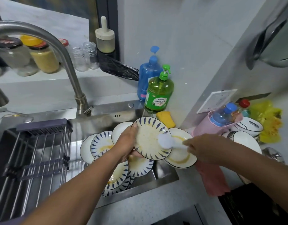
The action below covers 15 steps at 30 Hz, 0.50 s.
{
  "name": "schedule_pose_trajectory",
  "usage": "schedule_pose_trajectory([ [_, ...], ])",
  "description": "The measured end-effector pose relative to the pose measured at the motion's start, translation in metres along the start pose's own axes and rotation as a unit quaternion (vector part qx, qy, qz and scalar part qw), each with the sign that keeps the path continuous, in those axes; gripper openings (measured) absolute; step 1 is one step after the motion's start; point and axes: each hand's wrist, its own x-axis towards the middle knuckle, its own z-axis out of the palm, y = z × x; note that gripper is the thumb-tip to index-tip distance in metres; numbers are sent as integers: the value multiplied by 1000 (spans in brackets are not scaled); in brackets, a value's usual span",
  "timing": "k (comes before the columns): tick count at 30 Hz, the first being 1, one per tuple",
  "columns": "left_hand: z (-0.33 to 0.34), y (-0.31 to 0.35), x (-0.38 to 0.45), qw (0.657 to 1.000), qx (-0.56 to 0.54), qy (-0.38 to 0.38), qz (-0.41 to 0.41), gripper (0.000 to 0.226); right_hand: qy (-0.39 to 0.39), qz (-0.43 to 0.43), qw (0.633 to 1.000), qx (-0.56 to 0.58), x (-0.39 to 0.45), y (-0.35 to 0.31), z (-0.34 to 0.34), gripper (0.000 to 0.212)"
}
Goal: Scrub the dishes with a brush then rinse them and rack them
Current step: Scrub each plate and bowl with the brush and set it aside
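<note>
My left hand [127,143] grips a white plate with blue leaf marks [148,137] by its left rim and holds it tilted above the sink. My right hand [198,148] holds the handle of a white dish brush [166,141], whose head presses on the plate's yellow-stained face. Several more dirty plates [113,174] lie stacked in the steel sink [166,174] below. One stained plate [180,157] leans on the sink's right rim. A dark wire rack [34,153] sits over the sink's left half, with nothing on it.
The faucet [65,57] arcs over the sink's left. A green soap bottle [159,93], a blue bottle [148,73] and a yellow sponge [166,118] stand at the back right corner. Bowls [248,125], a pink cloth [212,181] and a pink holder [209,125] crowd the right counter.
</note>
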Motion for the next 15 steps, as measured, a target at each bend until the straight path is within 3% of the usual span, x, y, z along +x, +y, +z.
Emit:
schedule_pose_trajectory([
  [3,12,-5,7,1000,17,-4,-5,47,-64,-50,987,138,-13,-15,0,37],
  [8,30,-13,11,998,-11,-20,-63,51,10,-41,951,306,-8,4,3,33],
  [12,48,-20,16,994,109,11,-22,53,60,17,863,501,-27,36,-10,27],
  [15,64,-28,20,988,152,-2,21,51,70,30,834,547,-33,45,-18,16],
])
